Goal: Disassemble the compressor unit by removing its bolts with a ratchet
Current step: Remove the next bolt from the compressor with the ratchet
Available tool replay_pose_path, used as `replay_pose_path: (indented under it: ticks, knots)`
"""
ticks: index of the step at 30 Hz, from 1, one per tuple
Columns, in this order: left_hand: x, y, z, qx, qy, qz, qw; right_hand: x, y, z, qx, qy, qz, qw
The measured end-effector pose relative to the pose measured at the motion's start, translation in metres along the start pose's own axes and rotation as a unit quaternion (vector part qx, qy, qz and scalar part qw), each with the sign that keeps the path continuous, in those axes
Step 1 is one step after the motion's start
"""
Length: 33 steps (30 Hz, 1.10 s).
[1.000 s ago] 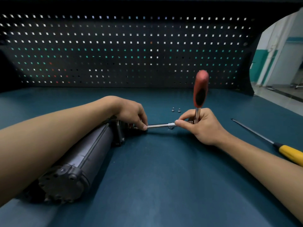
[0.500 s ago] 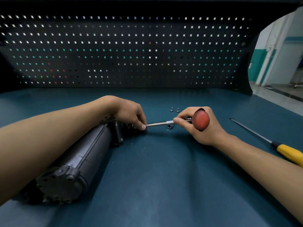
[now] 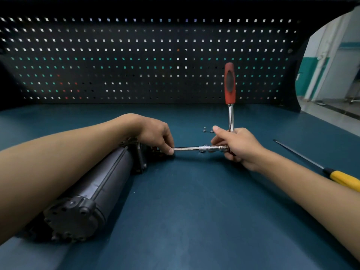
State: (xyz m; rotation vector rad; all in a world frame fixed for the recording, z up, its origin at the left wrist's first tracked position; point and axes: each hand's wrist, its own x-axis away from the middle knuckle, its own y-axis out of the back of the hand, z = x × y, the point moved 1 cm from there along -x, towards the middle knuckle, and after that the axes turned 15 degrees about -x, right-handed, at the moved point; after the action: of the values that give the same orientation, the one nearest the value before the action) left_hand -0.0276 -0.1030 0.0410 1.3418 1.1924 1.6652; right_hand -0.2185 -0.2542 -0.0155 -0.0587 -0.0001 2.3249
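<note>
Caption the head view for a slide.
Right hand holds the ratchet upright while the left hand pinches its extension bar at the compressor.

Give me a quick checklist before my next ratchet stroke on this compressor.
1. Left hand pinches the chrome extension bar at the black cylindrical compressor's end: ok.
2. Right hand grips the red-handled chrome ratchet near its head: ok.
3. Bar tip seated on a bolt: cannot tell, the left hand hides it.
4. Yellow-handled screwdriver lies apart, to the right: ok.
5. Two small loose bolts lie behind the bar: ok.
</note>
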Motion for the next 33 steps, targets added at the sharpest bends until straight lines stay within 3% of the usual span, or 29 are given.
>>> replay_pose_path:
  ticks: [7,22,28,33]
  knots:
    - [0.000,0.000,-0.001,0.001,0.004,-0.004,1.000,-0.002,0.003,0.000,-0.071,-0.139,0.026,0.987]
    - [-0.001,-0.001,0.001,0.012,0.010,-0.008,1.000,-0.009,0.007,0.008,-0.101,-0.249,0.057,0.961]
    - [-0.002,-0.001,0.001,0.013,0.019,-0.011,1.000,-0.007,0.007,0.003,-0.083,-0.230,0.054,0.968]
    - [-0.001,-0.001,0.001,0.001,0.022,-0.014,1.000,-0.003,0.007,-0.003,-0.020,-0.117,0.042,0.992]
